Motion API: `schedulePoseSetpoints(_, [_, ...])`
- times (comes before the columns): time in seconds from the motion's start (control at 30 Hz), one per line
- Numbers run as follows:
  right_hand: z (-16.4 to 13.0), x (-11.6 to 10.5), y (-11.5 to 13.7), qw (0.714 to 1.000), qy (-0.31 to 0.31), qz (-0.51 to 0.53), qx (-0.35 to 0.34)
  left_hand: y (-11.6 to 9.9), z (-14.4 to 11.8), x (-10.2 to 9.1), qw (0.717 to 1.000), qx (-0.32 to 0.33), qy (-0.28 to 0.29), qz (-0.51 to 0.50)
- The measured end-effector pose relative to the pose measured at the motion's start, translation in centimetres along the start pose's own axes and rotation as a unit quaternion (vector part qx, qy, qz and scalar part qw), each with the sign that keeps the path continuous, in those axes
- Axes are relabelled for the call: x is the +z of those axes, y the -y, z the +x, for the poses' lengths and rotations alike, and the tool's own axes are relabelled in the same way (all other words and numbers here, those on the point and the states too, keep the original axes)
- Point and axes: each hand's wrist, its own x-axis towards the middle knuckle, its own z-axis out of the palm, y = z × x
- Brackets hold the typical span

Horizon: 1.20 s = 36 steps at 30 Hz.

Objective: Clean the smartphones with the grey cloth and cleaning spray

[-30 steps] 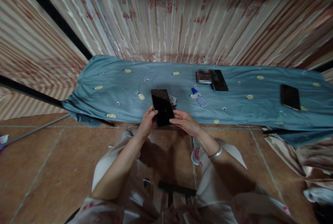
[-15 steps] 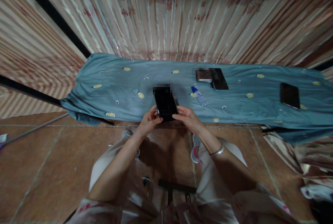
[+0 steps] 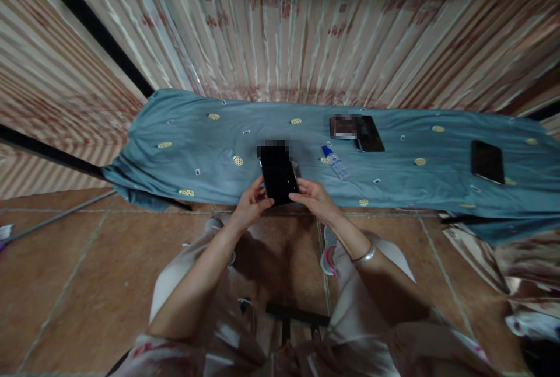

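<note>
Phone (image 3: 279, 180), black, screen dark, held up at the near edge of the desk (image 3: 184, 149), which is draped in a blue-grey cloth. Left hand (image 3: 250, 205) clamped on its lower left edge, thumb over the front. Right hand (image 3: 315, 199) closed on the lower right edge, fingers curled behind and hidden. Top of the phone is blurred out; nothing readable there. Something pale shows just behind the phone's right side, mostly covered, cannot tell what. Metal bangle (image 3: 364, 257) on the right wrist.

On the cloth, just right of the phone: small clear bottle with blue cap (image 3: 335, 162), lying on its side. Farther back, a second dark phone (image 3: 370, 133) touching a blurred flat item on its left. Well apart at far right, a third dark phone (image 3: 487, 161). Desk's right end cut off by the frame. Striped curtain (image 3: 306, 27) behind.
</note>
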Motion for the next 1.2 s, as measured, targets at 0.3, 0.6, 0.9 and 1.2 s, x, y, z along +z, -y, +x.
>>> schedulePoseSetpoints(0.3, [-0.1, 0.7, 0.2, 1.0, 0.005, 0.023, -0.015, -0.2, 0.8, 0.9, 0.986, -0.027, -0.113, -0.123])
schedulePoseSetpoints(0.6, [-0.2, 0.5, 1.0, 1.0, 0.022, 0.007, -0.009, -0.6, 1.6, 1.5, 0.983, 0.0, -0.108, -0.152])
schedulePoseSetpoints(0.9, [-0.5, 0.5, 1.3, 0.987, 0.011, 0.157, 0.045, -0.4, 3.1, 2.3, 0.981, 0.016, -0.115, -0.157])
schedulePoseSetpoints(1.2, [0.1, 0.3, 0.0, 0.967, -0.049, 0.246, 0.035, -0.2, 4.8, 3.4, 0.979, 0.037, -0.122, -0.161])
